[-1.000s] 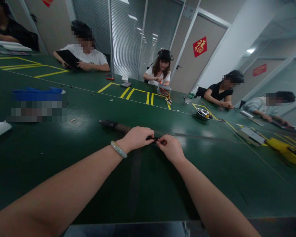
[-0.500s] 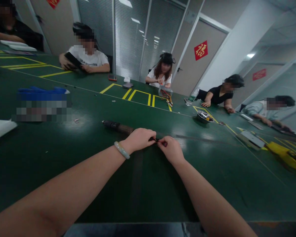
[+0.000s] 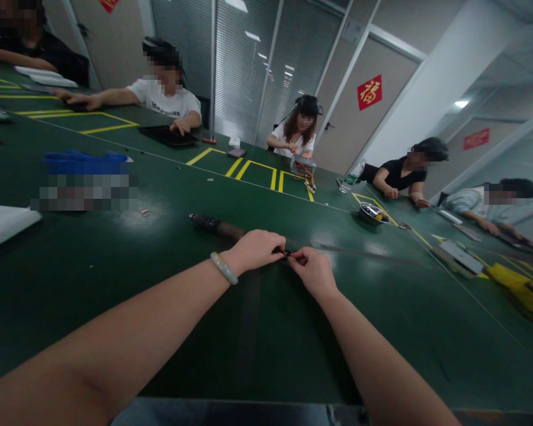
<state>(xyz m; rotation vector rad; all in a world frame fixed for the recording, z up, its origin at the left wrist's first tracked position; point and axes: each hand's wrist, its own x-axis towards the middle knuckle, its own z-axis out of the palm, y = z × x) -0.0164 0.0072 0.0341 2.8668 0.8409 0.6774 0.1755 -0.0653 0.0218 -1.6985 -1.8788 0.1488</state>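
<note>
My left hand (image 3: 261, 248) rests low over the green table (image 3: 195, 337), its fingers pinched on a small dark piece (image 3: 286, 253) with a yellowish glint. From the other side my right hand (image 3: 313, 269) pinches the same piece between thumb and fingertips. The piece is too small and too covered by fingers to name. Just beyond my left hand lies a dark cylindrical tool (image 3: 217, 227), like an electric screwdriver, with a metal tip pointing left. Its right end is hidden behind my left hand. A pale bangle (image 3: 224, 268) circles my left wrist.
At left are a blue item (image 3: 86, 163), partly blurred out, and a white object (image 3: 6, 225). Toward the right stand a metal bowl (image 3: 373, 213) and a plastic bottle (image 3: 353, 176), with a yellow bag (image 3: 522, 287) farther right. Several people sit along the far side.
My hands keep their pinch on the small piece, and more of it shows between them. The view has shifted slightly. Across the table, a person has laid down a black flat object and reached left.
</note>
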